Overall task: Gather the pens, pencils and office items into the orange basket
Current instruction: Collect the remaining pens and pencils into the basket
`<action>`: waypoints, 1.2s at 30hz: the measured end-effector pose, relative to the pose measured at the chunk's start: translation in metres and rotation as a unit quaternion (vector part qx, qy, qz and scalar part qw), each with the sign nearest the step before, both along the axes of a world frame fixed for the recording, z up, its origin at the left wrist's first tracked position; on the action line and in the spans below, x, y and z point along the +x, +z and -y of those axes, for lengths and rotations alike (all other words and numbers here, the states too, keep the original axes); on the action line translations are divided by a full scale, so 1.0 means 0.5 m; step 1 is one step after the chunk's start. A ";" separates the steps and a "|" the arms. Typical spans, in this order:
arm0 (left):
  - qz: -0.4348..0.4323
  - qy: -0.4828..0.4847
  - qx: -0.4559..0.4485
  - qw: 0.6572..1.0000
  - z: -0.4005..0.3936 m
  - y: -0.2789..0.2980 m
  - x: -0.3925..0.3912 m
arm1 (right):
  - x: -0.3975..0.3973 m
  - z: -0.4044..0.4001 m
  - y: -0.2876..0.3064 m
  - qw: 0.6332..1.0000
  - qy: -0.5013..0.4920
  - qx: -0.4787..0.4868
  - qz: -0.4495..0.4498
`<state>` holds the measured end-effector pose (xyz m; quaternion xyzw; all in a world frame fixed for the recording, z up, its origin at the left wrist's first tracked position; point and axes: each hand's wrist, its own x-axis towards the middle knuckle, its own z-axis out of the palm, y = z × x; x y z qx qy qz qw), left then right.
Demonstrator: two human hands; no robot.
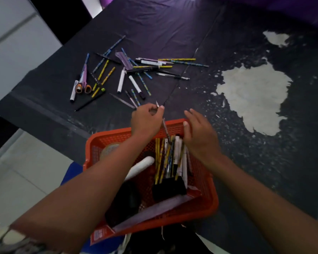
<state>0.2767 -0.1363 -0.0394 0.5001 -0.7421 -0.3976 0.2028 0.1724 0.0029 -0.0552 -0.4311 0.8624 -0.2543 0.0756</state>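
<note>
Depositing step. Left hand [147, 117], its grip pinching a thin pen [166, 128], angles it down into the orange basket [207, 182] just below. Right hand [200, 136] hovers beside, fingers relaxed, empty. Remaining pens and pencils [136, 74] lie beyond the grip on the bench [173, 30]; release likely comes next, then a reach forward.

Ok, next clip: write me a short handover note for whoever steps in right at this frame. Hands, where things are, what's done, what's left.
Left hand: pinches a thin pen by its upper end, lower tip down among the pens in the orange basket.
Right hand: open, holding nothing, over the basket's far right corner.
Done: a bundle of pens and pencils lies in the basket, with a white tube and some dark items.
Left: release the held pen, then collect the pile on the black table: loose pens and pencils, white markers, orange-handled scissors.
</note>
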 end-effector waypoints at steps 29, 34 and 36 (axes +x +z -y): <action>0.196 -0.095 -0.175 0.960 0.209 -0.062 0.166 | 0.069 0.288 -0.023 0.989 0.133 0.054 -0.019; 0.238 -0.128 -0.132 0.954 0.289 -0.123 0.182 | 0.091 0.398 -0.061 0.982 0.156 0.104 -0.010; 0.242 -0.139 -0.129 0.952 0.309 -0.146 0.182 | 0.096 0.430 -0.081 0.980 0.159 0.116 -0.005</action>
